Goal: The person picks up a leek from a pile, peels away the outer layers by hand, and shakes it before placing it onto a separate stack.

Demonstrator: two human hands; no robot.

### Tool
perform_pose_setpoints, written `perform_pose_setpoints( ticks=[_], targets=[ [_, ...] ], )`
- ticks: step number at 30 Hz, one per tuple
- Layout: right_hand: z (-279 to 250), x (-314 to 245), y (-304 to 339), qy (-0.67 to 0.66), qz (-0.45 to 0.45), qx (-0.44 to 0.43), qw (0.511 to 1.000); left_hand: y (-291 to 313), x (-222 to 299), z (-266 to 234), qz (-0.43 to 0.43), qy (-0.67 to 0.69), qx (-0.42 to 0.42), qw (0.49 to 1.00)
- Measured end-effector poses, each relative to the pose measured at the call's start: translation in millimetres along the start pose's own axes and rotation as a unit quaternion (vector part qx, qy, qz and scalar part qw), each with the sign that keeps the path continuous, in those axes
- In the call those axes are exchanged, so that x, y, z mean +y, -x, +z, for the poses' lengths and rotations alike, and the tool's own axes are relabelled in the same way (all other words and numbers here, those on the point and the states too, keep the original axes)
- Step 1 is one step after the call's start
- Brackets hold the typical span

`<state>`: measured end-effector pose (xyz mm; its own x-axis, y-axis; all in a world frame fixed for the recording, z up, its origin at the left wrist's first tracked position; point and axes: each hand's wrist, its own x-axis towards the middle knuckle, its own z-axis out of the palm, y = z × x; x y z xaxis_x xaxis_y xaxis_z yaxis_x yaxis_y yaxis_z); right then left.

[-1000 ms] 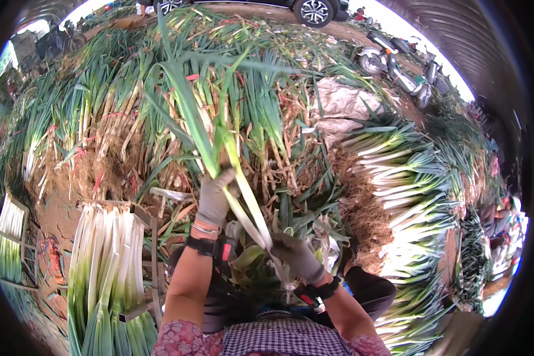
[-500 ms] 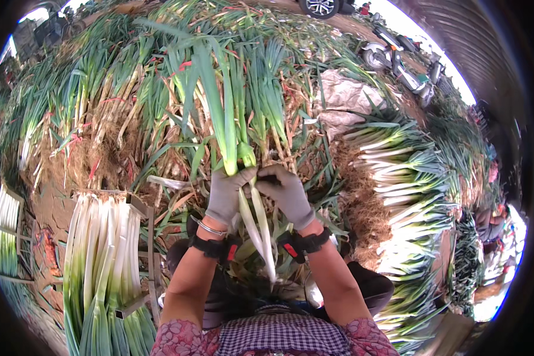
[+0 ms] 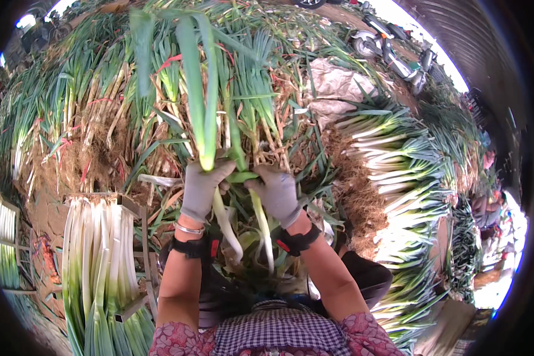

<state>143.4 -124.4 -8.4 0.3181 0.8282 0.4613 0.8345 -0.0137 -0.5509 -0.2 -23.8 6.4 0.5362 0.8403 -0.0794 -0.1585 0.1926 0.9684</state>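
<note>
In front of me, my left hand [image 3: 203, 188], in a grey glove, is closed round a long green onion [image 3: 208, 139]. Its green leaves rise away from me and its white end points down toward my lap. My right hand [image 3: 277, 193], gloved too, is closed on a peeled outer leaf [image 3: 259, 221] of that onion. The leaf's green part bends across between the two hands, and its pale sheath hangs below the right hand, apart from the white stalk. My fingertips are partly hidden.
Bundled unpeeled green onions [image 3: 101, 113] cover the ground ahead. At the left, a metal rack [image 3: 130, 204] holds peeled onions [image 3: 98, 249]. A long row of onions [image 3: 391, 196] lies at the right, roots inward. Beyond are a pale sack [image 3: 338, 83] and a parked scooter [image 3: 391, 56].
My hands have moved apart, the left one leftward with the onion. The leaf in my right hand has separated farther from the stalk. The view has shifted slightly.
</note>
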Motion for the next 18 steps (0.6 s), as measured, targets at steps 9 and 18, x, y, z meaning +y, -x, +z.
perform_pose_setpoints(
  ticks=[9,18],
  targets=[
    [16.7,-4.7,57.1,-0.014,0.029,0.033,0.999,-5.5,-32.3,7.4,-0.036,-0.008,-0.002,0.999],
    [-2.1,52.7,197.8,-0.023,0.222,-0.178,0.958,-16.9,-18.9,-9.2,-0.016,0.005,0.012,1.0]
  ],
)
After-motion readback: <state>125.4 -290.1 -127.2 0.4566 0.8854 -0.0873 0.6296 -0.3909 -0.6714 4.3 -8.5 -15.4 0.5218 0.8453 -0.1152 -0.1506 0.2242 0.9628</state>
